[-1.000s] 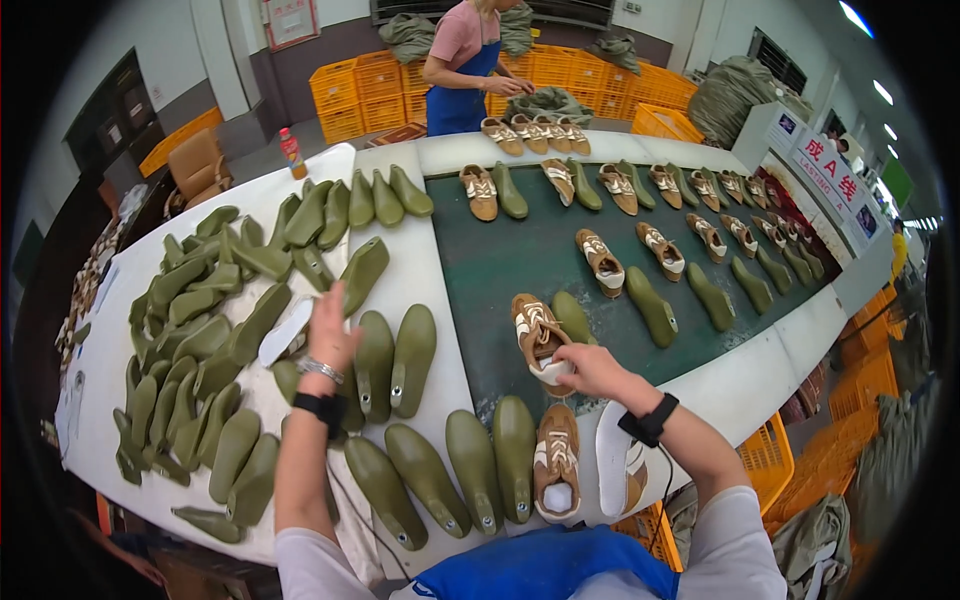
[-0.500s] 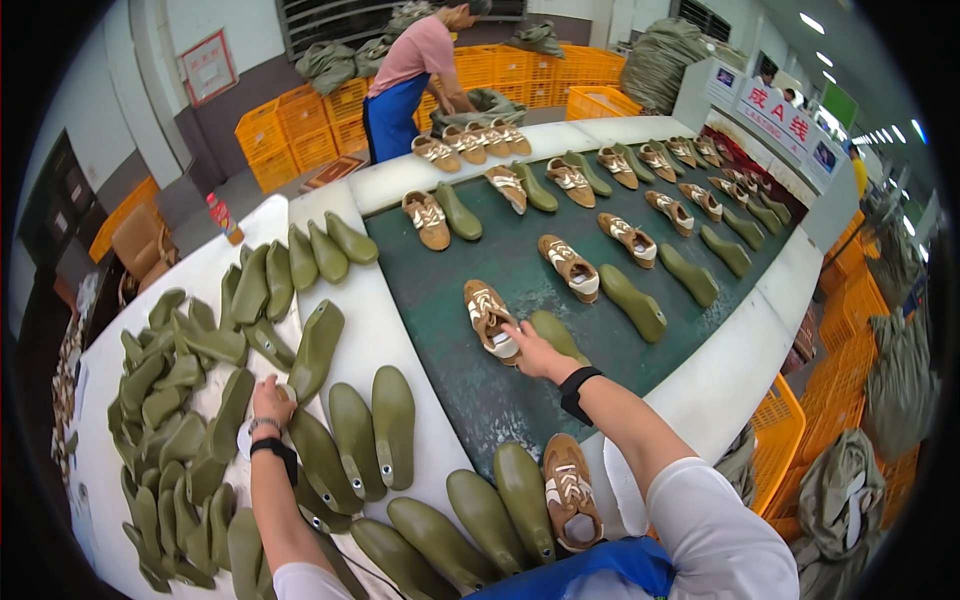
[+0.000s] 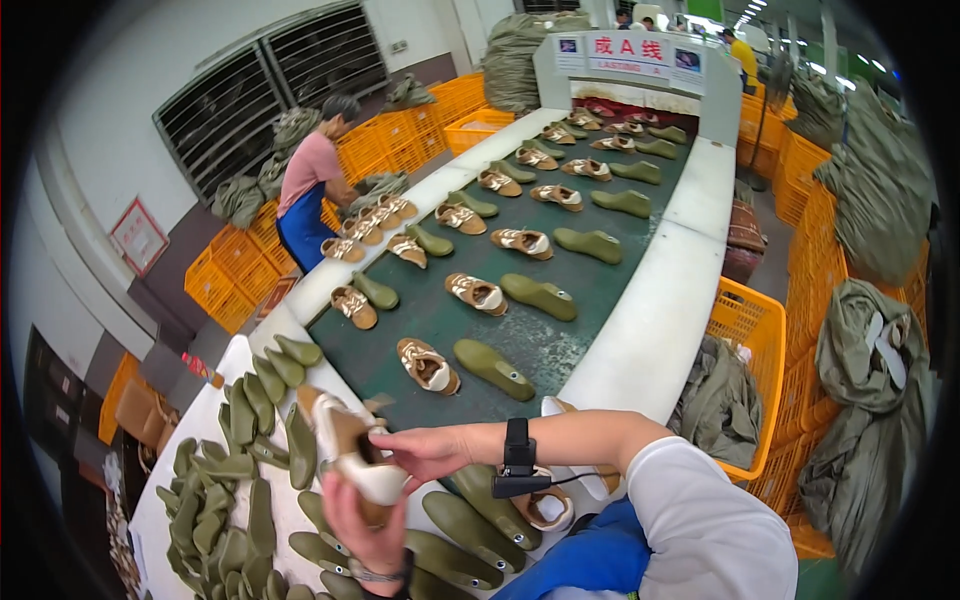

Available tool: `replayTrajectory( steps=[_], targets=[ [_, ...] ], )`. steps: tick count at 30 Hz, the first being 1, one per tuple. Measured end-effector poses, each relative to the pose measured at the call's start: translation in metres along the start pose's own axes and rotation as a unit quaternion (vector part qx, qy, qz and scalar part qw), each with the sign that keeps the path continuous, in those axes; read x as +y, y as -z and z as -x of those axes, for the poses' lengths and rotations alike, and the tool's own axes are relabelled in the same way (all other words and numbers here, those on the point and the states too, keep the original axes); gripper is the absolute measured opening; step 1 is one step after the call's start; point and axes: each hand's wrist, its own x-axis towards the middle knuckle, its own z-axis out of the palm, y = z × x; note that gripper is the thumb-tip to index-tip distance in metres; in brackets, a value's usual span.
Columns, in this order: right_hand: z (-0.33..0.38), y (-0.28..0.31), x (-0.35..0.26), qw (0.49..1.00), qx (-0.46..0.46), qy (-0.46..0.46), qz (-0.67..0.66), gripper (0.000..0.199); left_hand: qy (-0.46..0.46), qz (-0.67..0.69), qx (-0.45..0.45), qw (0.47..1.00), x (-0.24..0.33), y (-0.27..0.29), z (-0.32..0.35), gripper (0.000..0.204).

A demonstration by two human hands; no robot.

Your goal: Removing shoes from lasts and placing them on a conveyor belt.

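A brown-and-white sneaker upper (image 3: 349, 432) is held up over the white table, tilted, its opening toward my right hand and its outline slightly blurred. My left hand (image 3: 362, 522) is closed around its lower end. Fingers of my right hand (image 3: 432, 456) grip the edge of the opening. Beneath and beside my hands lie several green shoe lasts (image 3: 450, 556), partly covered by the hands. Another brown-and-white upper (image 3: 548, 508) sits by the blue apron, partly hidden behind my right forearm. On the green belt nearby, an upper (image 3: 425, 366) rests next to a green last (image 3: 492, 368).
A pile of green lasts (image 3: 215, 520) covers the table's left side. Uppers and lasts line the belt (image 3: 390, 340) toward a white machine housing (image 3: 640, 62). A person in a blue apron (image 3: 308, 190) stands at the far left. Orange crates (image 3: 735, 320) with grey-green cloth stand right.
My right hand has brought an upper from the belt back toward me. My left hand has left the lasts and now holds that upper too. The view has turned right.
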Motion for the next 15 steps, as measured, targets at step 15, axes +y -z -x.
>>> replayTrajectory(
  steps=[15],
  targets=[
    [0.145,-0.061,0.025,0.541,0.426,0.224,0.69,0.063,0.227,0.077,-0.037,0.97,0.101,-0.049,-0.002,0.053]
  ],
)
